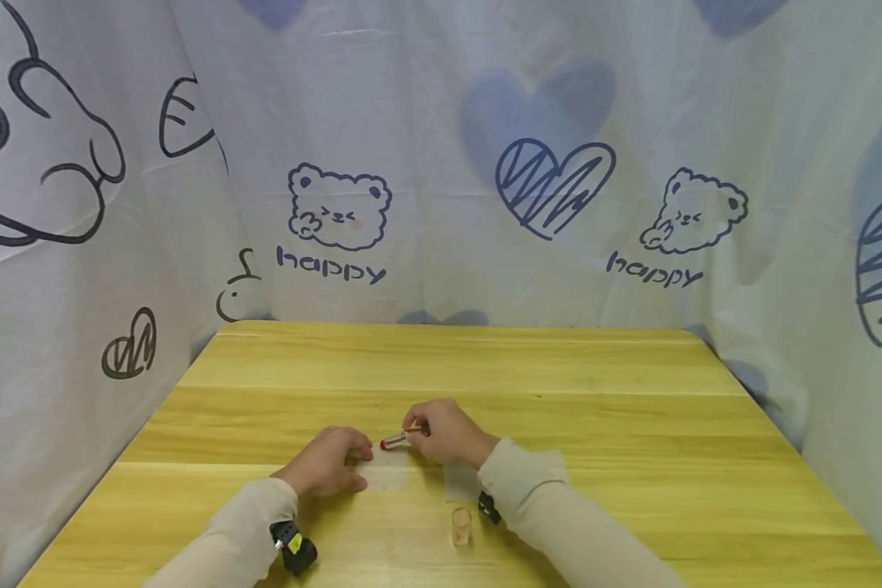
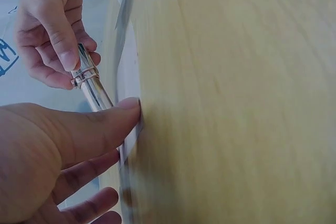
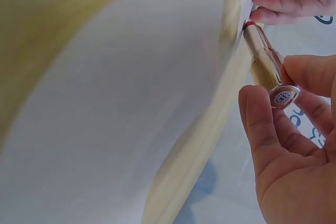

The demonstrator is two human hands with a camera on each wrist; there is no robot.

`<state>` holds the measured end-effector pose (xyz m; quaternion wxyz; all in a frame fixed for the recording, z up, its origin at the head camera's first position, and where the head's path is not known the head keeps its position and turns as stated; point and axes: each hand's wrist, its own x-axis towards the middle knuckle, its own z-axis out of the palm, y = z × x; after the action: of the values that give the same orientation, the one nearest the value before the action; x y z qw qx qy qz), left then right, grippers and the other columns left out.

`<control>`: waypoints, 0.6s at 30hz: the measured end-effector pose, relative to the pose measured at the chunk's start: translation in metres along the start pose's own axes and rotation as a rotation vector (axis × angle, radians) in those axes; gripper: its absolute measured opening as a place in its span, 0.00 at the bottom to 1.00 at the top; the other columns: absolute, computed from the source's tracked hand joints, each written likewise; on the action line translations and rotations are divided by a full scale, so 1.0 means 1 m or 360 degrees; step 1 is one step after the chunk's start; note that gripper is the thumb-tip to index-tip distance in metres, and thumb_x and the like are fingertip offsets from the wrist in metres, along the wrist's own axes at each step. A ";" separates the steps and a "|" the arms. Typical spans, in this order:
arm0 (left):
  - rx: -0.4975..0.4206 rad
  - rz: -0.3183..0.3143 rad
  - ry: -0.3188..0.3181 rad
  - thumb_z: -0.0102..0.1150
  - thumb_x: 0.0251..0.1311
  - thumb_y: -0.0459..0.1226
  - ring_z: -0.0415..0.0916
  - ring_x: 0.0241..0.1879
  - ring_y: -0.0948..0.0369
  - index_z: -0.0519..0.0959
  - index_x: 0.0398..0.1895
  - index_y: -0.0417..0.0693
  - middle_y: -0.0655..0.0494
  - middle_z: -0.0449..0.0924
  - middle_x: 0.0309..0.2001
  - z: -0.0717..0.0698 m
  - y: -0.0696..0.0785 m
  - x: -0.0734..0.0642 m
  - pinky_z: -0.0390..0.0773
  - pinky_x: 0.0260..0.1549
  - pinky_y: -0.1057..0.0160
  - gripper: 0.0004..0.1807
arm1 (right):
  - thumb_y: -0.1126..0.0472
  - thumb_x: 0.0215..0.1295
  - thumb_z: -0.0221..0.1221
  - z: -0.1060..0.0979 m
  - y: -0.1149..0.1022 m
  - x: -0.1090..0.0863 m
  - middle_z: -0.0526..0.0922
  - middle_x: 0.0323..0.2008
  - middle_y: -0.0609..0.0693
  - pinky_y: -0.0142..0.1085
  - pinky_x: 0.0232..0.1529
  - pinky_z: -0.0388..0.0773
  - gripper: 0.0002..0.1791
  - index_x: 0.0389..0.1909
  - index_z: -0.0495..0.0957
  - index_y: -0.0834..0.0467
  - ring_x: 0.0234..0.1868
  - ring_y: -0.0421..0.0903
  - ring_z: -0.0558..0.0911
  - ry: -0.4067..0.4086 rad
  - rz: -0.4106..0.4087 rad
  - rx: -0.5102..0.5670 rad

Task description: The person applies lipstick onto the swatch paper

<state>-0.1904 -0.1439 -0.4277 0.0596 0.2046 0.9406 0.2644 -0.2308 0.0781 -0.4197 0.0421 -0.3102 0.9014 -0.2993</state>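
Observation:
My right hand [image 1: 444,433] pinches an uncapped lipstick [image 1: 394,442] with a silvery case between thumb and fingers. Its red tip points left and down, right at a small thin white sheet [image 1: 388,472] on the table. The right wrist view shows the lipstick's base [image 3: 284,97] with a round label, facing the palm. At the sheet's left side is my left hand [image 1: 327,461], fingers spread and relaxed, thumb and fingertips at the sheet's edge. In the left wrist view, the left thumb [image 2: 118,116] overlaps the lipstick's front end and hides the red tip.
Under the right forearm lies a second white sheet [image 1: 461,482], partly covered by the sleeve. A clear, pinkish cap [image 1: 461,527] stands nearer the front. The wooden table [image 1: 632,425] is bordered by white curtains [image 1: 426,245] with printed hearts and bears.

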 end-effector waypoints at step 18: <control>0.0028 0.0042 0.0003 0.76 0.43 0.31 0.73 0.53 0.43 0.84 0.35 0.41 0.47 0.81 0.47 0.001 0.000 0.000 0.67 0.57 0.44 0.14 | 0.63 0.65 0.61 0.002 -0.004 0.001 0.82 0.29 0.46 0.29 0.27 0.72 0.05 0.38 0.84 0.58 0.25 0.36 0.73 0.0025 -0.0132 -0.0142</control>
<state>-0.1900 -0.1441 -0.4284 0.0534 0.2173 0.9401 0.2572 -0.2289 0.0745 -0.4193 0.0087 -0.3463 0.9005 -0.2628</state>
